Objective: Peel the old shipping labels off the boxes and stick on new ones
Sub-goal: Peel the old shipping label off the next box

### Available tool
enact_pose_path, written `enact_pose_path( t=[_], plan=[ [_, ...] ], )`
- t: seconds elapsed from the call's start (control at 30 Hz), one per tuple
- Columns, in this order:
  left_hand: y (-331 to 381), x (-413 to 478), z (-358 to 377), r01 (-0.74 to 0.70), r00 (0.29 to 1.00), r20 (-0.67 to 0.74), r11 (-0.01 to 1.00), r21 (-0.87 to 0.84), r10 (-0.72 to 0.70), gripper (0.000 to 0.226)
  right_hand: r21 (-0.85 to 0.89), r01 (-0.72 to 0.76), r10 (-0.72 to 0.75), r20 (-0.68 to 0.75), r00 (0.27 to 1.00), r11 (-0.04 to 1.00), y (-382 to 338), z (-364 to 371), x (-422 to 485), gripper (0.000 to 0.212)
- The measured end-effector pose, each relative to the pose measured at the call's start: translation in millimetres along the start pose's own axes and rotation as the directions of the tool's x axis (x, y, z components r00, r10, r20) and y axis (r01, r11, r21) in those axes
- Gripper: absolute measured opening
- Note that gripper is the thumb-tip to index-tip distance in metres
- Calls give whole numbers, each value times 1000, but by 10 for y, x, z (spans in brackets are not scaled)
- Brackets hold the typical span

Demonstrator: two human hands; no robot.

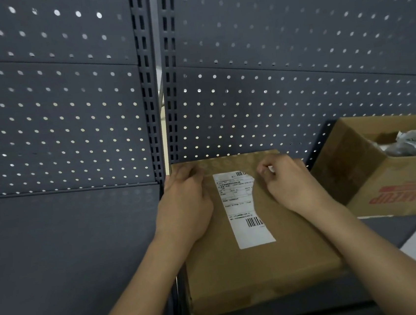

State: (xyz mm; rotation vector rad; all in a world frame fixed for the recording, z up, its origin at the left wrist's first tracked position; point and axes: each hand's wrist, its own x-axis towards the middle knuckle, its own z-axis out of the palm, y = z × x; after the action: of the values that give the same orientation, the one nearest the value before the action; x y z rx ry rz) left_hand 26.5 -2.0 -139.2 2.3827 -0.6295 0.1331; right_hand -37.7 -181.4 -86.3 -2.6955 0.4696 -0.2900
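The label (242, 205), far-right part torn off, runs lengthwise near-to-far on the box (264, 266); left hand (185, 200) grips its far-left corner, right hand (289, 184) pinches a blurred white scrap (270, 168).

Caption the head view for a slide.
Right hand pinches torn shipping label on brown box; left hand holds it.
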Motion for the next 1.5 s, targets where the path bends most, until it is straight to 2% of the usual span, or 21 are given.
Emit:
enact_pose_path(
  t=[0.13, 0.33, 0.43, 0.53, 0.6, 0.73, 0.93, 1.0, 1.07, 1.17, 1.23, 1.3, 1.37, 1.5],
  plan=[
    [-15, 4, 10, 9, 1000, -7, 1000, 1, -9, 33, -62, 38, -36, 39, 999, 997, -41, 46, 14, 21],
    [-22, 2, 22, 5, 1000, -18, 1000, -2, -5, 36, -288, 113, -127, -29, 992, 951, -74, 124, 6, 19],
    [-18, -3, 13, 0, 1000, -26, 1000, -2, 0, 38, -351, 91, -93, 11, 996, 932, -147, 190, 20, 21],
    [-10, -9, 8, -4, 999, -33, 1000, -15, 3, 38, -384, 68, -66, 18, 998, 921, -191, 224, 13, 9],
    [-4, -6, 9, -5, 999, -35, 1000, -16, 4, 36, -386, 72, -70, 18, 997, 920, -166, 242, 22, 9],
    [-7, -5, 13, 1, 1000, -27, 1000, -16, -2, 39, -312, 95, -78, 67, 995, 945, -64, 210, 55, 14],
    [-17, -2, 7, 1, 1000, -17, 999, -34, -2, 37, 68, -4, -1, 83, 997, 998, 39, -7, 24, 33],
    [-21, 0, 7, 9, 1000, -9, 999, -32, -10, 36, 77, -3, -5, 95, 995, 997, 92, -36, 14, 38],
    [-23, 0, 5, 15, 1000, -4, 1000, -25, -15, 36, 54, 13, -18, 85, 996, 998, 102, 2, -6, 25],
    [-22, 10, 4, 13, 1000, -4, 1000, -16, -14, 34, -38, 80, -81, -17, 997, 996, 40, 105, -35, 13],
    [-26, 13, 11, 15, 1000, -2, 1000, -11, -15, 32, -152, 125, -135, -55, 989, 980, 14, 160, -39, 17],
    [-34, 9, 15, 11, 1000, 0, 1000, -10, -11, 31, -181, 139, -149, -44, 988, 974, 2, 175, -41, 22],
    [-31, 9, 10, 16, 1000, 6, 1000, -9, -16, 32, -101, 149, -151, -14, 988, 984, -57, 135, -77, 21],
    [-21, 16, -8, 29, 999, 20, 999, -16, -28, 34, 179, 126, -138, 57, 989, 976, -202, 60, -192, 18]
  ],
)
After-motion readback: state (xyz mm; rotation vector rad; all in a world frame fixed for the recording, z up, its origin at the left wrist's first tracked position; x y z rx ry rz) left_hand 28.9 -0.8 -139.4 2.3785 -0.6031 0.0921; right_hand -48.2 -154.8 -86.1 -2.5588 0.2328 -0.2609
